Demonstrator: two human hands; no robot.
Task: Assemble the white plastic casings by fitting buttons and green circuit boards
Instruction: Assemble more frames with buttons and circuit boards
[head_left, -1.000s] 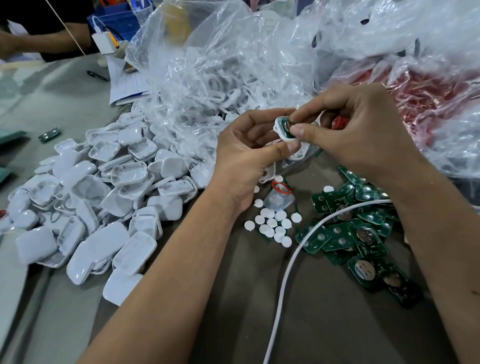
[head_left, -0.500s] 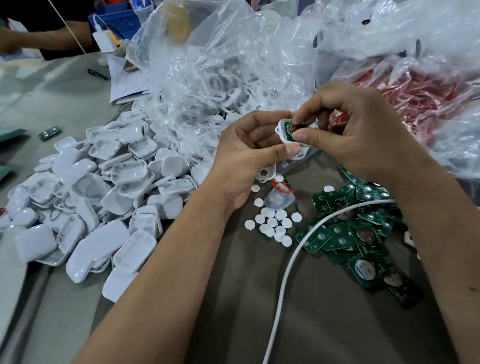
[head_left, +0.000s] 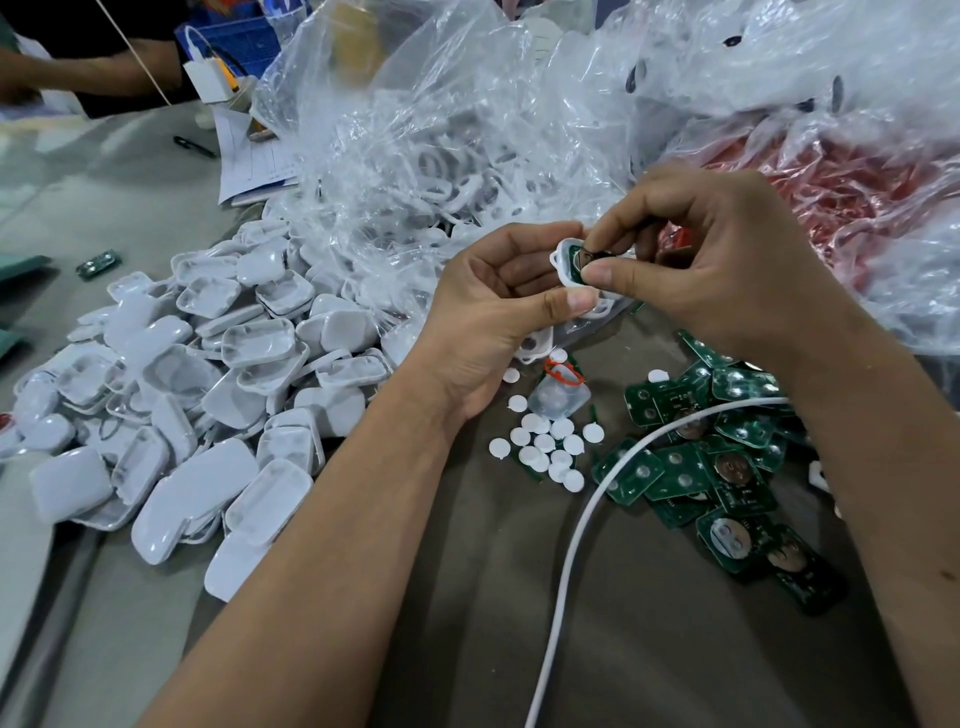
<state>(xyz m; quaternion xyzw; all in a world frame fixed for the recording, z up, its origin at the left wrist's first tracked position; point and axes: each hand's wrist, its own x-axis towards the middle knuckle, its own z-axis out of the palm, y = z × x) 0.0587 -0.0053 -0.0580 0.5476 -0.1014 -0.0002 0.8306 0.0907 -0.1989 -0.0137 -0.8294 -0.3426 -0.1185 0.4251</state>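
Observation:
My left hand (head_left: 498, 322) grips a white plastic casing (head_left: 565, 262) above the table, thumb under it and fingers behind. A green circuit board (head_left: 577, 258) lies in the casing. My right hand (head_left: 711, 260) pinches that board between thumb and forefinger at the casing's open face. Below the hands lie several white round buttons (head_left: 545, 449) and a small clear bag (head_left: 558, 397) with a red tie. A pile of green circuit boards (head_left: 717, 462) lies at the right. A heap of white casing halves (head_left: 182, 389) fills the left.
Clear plastic bags (head_left: 441, 145) of white parts and a bag of red parts (head_left: 857, 197) stand behind the hands. A white cable (head_left: 582, 519) curves over the table from my right forearm. Another person's arm (head_left: 78, 78) and papers (head_left: 249, 156) are at the far left.
Both hands have stayed close together with the casing. My right thumb and forefinger have shifted slightly on the board in the casing.

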